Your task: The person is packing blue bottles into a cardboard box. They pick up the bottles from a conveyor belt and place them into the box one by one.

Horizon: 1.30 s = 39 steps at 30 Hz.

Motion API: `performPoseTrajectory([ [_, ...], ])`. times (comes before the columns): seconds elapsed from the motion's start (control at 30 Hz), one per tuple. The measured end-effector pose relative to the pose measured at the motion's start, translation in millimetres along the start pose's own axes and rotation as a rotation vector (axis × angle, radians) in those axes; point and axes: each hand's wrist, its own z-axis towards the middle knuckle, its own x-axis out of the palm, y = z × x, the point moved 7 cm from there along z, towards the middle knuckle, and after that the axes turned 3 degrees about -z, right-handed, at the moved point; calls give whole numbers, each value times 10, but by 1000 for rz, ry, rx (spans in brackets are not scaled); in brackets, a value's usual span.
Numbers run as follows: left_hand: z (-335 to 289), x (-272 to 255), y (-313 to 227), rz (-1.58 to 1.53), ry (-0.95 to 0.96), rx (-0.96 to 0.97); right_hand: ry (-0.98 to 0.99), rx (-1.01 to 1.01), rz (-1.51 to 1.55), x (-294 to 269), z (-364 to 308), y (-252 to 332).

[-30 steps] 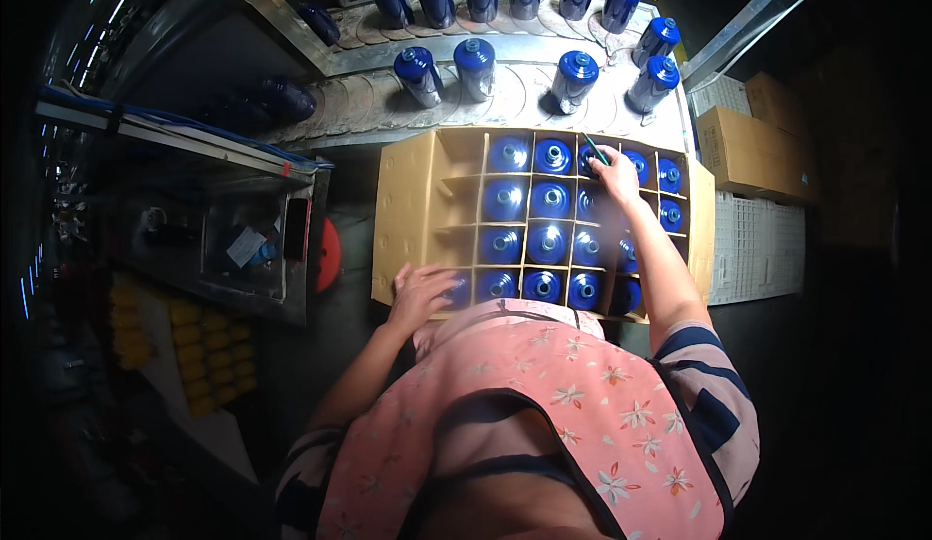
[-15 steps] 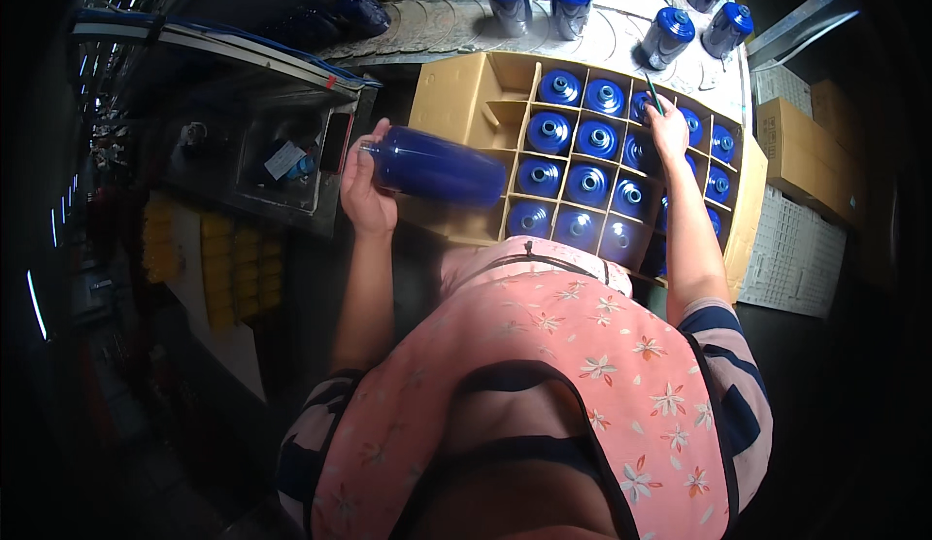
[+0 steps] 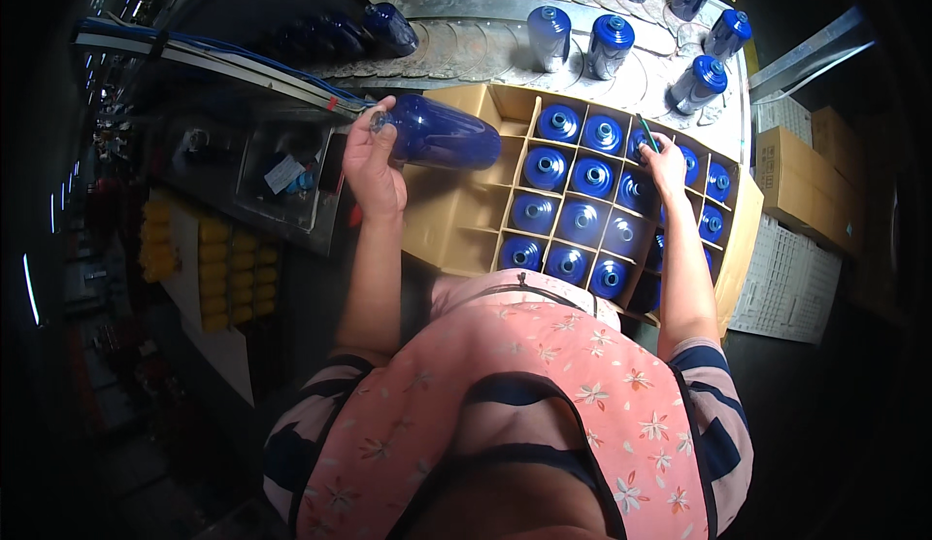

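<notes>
My left hand (image 3: 377, 166) is closed around the neck of a blue glass bottle (image 3: 447, 134), which lies sideways above the left part of a cardboard box (image 3: 427, 224). The bottle's base points right. Card dividers split the box into cells. Several upright blue bottles (image 3: 592, 178) fill cells with their necks up, while cells at the left hold none. Over the far right part of the box, my right hand (image 3: 667, 166) grips a thin green stick (image 3: 646, 132), perhaps a pen. Its fingers are at a bottle's neck; whether they touch it is unclear.
Beyond the box runs a metal conveyor (image 3: 466, 59) carrying several blue bottles (image 3: 611, 47). Closed cartons (image 3: 811, 185) and a white perforated panel (image 3: 791, 283) are at the right. To the left are a metal tray (image 3: 282, 185) and rows of yellow containers (image 3: 228, 268).
The bottle in my left hand has risen toward the box's far side and lies closer to level. Conveyor bottles have shifted, and the whole view has moved slightly. My right hand stays over the box.
</notes>
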Motion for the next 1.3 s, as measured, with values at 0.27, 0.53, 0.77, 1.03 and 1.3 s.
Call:
performPoseTrajectory([
  [0.27, 470, 275, 243, 93, -7, -30, 6, -20, -17, 28, 217, -53],
  [0.53, 1280, 418, 637, 77, -41, -111, -77, -65, -47, -40, 269, 122],
  [0.77, 1629, 644, 1140, 16, -50, -118, -129, -124, -62, -61, 212, -1],
  [1.03, 1636, 521, 1944, -440, -290, -506, -132, -95, -18, -83, 253, 6],
  [1.3, 1261, 1155, 2208, 763, 514, -199, -127, -73, 21, -138, 254, 43],
])
